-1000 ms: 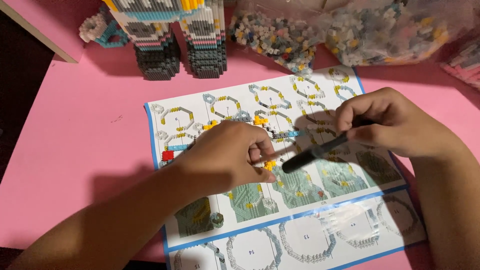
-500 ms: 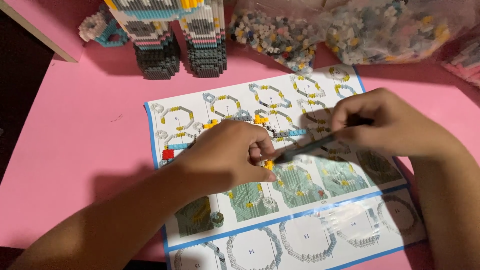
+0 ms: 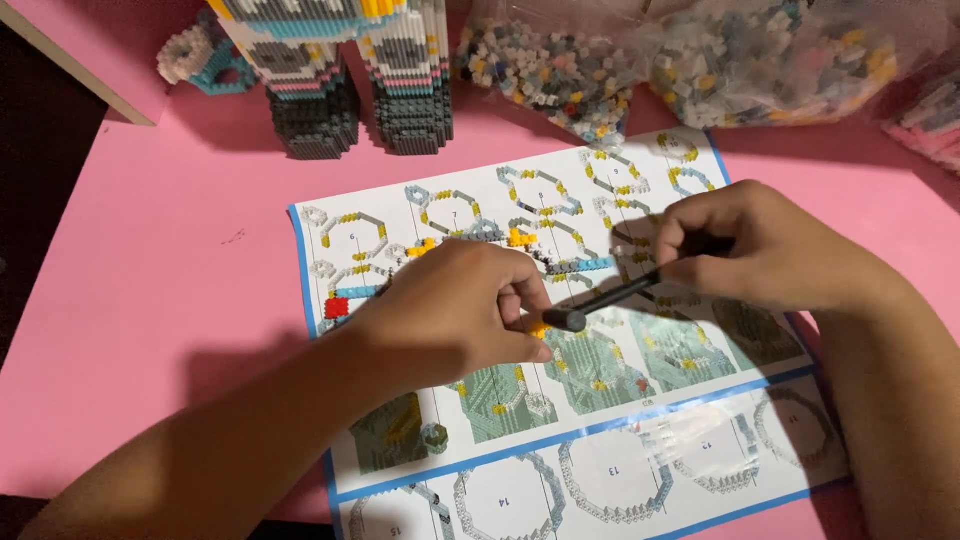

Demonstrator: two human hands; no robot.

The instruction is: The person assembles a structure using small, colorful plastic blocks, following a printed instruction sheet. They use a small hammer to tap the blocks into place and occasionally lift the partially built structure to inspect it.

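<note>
Right hand (image 3: 770, 250) grip on one black tool (image 3: 610, 298), two clear bags (image 3: 760, 55) behind.

The instruction sheet (image 3: 560, 400) lies on the table (image 3: 150, 300); behind it stand the block figure (image 3: 340, 70) at left and brick bags (image 3: 700, 60) at right.

The block figure (image 3: 330, 70) is cut off at the top edge. Part of the instruction sheet (image 3: 640, 470) is covered by the left hand (image 3: 450, 315), and its near corners are cropped below.
</note>
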